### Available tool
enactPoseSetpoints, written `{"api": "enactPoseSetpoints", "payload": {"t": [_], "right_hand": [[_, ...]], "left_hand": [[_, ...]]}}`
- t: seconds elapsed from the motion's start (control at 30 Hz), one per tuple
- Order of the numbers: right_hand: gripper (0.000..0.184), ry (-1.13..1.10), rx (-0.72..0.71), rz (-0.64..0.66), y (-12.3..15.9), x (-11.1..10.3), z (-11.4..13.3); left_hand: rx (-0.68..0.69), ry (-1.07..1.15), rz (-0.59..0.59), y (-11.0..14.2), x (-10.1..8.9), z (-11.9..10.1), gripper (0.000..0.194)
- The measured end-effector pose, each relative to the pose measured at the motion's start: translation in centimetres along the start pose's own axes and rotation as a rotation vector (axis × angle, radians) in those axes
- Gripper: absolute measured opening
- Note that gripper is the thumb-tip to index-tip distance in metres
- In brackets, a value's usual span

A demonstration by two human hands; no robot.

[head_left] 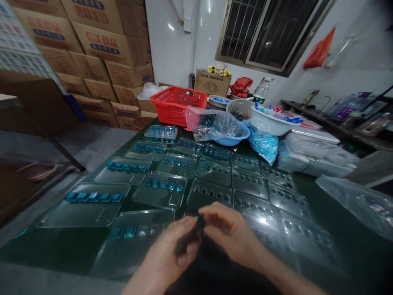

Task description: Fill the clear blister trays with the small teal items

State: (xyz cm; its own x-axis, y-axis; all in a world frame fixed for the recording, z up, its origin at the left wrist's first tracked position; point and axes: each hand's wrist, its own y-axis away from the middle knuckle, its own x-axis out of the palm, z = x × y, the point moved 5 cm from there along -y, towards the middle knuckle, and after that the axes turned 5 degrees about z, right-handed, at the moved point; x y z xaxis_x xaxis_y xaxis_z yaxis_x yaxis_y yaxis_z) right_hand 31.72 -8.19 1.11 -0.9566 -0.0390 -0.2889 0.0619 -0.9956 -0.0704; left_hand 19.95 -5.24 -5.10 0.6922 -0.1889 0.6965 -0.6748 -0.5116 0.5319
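Above the front of the table, my left hand (172, 248) is closed, with a small dark piece (200, 222) between its thumb and fingers. My right hand (235, 233) meets it from the right, its thumb and fingertips pinched at the same piece; the fingers hide most of it. Left of the hands lies a clear plastic blister tray (106, 254) with two teal blocks (130, 232) in its row of pockets. Farther left, another tray (78, 215) carries a row of several teal blocks (94, 197). Unfilled trays (210, 192) lie just beyond my fingers.
More clear trays cover the dark green table (49, 246). At the back stand a red basket (178, 107), a blue bowl (233, 140) under a plastic bag (211, 123), and a white basin (267, 123). Clear packaging (359, 200) lies right; cardboard boxes (104, 45) are stacked behind left.
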Motion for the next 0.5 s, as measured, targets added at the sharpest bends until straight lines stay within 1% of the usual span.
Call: {"api": "enactPoseSetpoints", "payload": {"t": [0.07, 0.13, 0.2, 0.23, 0.3, 0.33, 0.37, 0.4, 0.43, 0.5], "right_hand": [[0.018, 0.148, -0.056, 0.015, 0.2, 0.0, 0.6], [0.015, 0.241, -0.078, 0.006, 0.2, -0.2, 0.5], [0.013, 0.309, -0.091, -0.013, -0.6, -1.1, -0.2], [0.013, 0.343, -0.092, -0.037, -1.4, -1.9, -0.8], [0.014, 0.428, -0.053, -0.158, -3.9, -4.9, -2.5], [0.017, 0.48, -0.003, -0.235, -5.4, -6.9, -3.7], [0.02, 0.559, 0.08, -0.345, -7.0, -9.1, -5.0], [0.022, 0.594, 0.121, -0.399, -8.8, -11.2, -6.2], [0.023, 0.619, 0.147, -0.43, -10.5, -13.0, -7.3], [0.023, 0.674, 0.214, -0.469, -13.6, -16.0, -9.4]], "left_hand": [[-0.01, 0.0, 0.041, -0.4, 0.1, 0.2, 0.014], [-0.014, 0.006, 0.049, -0.7, 0.2, 0.3, 0.016], [0.009, 0.01, 0.028, -1.0, 0.4, 0.0, 0.017], [0.034, 0.008, 0.005, -1.0, 0.6, -0.4, 0.018], [0.077, 0.006, -0.087, -0.9, 0.7, -1.3, 0.018], [0.087, 0.003, -0.145, -0.8, 0.7, -1.7, 0.018], [0.09, 0.004, -0.201, -0.6, 0.7, -2.1, 0.019], [0.091, 0.011, -0.244, -0.4, 0.6, -2.5, 0.019], [0.091, 0.024, -0.268, -0.3, 0.5, -2.8, 0.021], [0.101, 0.048, -0.274, -0.3, 0.1, -3.2, 0.024]]}}
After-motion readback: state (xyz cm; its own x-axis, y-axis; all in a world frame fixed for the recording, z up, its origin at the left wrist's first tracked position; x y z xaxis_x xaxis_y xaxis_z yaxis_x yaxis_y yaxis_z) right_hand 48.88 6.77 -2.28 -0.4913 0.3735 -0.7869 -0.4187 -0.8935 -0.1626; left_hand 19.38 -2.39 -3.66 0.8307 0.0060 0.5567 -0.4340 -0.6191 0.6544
